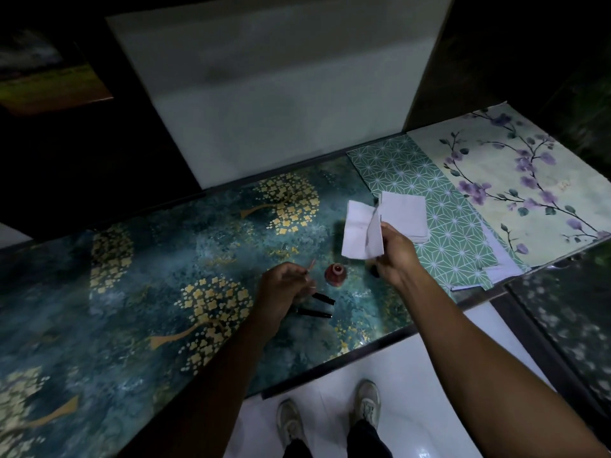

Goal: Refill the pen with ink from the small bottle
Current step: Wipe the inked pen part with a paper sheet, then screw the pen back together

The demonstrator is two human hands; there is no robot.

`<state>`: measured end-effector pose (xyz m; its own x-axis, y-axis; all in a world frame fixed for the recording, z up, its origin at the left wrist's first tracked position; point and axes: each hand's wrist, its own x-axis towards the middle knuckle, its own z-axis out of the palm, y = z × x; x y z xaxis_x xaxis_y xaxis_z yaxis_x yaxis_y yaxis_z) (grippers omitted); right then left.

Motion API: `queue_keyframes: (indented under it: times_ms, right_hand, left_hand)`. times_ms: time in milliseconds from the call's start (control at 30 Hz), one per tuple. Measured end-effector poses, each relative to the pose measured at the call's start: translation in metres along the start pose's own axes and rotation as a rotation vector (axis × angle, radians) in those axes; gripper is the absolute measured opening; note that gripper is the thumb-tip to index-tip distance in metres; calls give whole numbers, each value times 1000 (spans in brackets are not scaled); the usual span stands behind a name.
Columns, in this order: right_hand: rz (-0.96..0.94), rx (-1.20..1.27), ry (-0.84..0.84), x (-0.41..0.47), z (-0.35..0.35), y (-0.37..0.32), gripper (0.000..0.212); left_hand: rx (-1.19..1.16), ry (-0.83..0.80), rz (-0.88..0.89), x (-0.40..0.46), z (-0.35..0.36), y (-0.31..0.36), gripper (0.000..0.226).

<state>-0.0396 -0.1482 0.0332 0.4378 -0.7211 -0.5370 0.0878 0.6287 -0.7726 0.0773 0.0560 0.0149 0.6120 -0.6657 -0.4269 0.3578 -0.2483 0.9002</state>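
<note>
A small red ink bottle (pixel 335 275) stands uncapped on the teal floral table (pixel 165 276). Just left of it, my left hand (pixel 284 289) pinches a thin pinkish pen part (pixel 310 266) whose tip points up toward the bottle. Two black pen pieces (pixel 322 298) (pixel 314 313) lie on the table below that hand. My right hand (pixel 395 254) is raised to the right of the bottle and holds a white tissue (pixel 362 229). A small dark thing under my right hand is mostly hidden.
A stack of white tissues (pixel 408 214) lies on a green star-patterned sheet (pixel 446 226). A purple-flower sheet (pixel 515 180) lies further right. A white board (pixel 264 94) leans behind the table. The table's front edge (pixel 330 361) runs above a white floor and my shoes.
</note>
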Motion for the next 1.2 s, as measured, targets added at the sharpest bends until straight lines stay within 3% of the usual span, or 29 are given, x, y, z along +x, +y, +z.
queue_keyframes:
  times_ms: [367, 500, 667, 900, 1200]
  right_hand:
    - [244, -120, 196, 63, 13, 23, 32]
    - [117, -147, 319, 54, 1, 34, 26]
    - [-10, -434, 337, 23, -7, 50, 8]
    - [-97, -638, 312, -34, 4, 103, 20]
    - [-147, -1088, 2, -56, 30, 152, 6]
  left_hand:
    - [64, 110, -29, 17, -4, -15, 8]
    - [71, 129, -44, 21, -6, -15, 11]
    - [121, 118, -15, 18, -11, -13, 14]
    - [74, 84, -67, 12, -21, -10, 4]
    - [84, 89, -51, 2, -49, -14, 11]
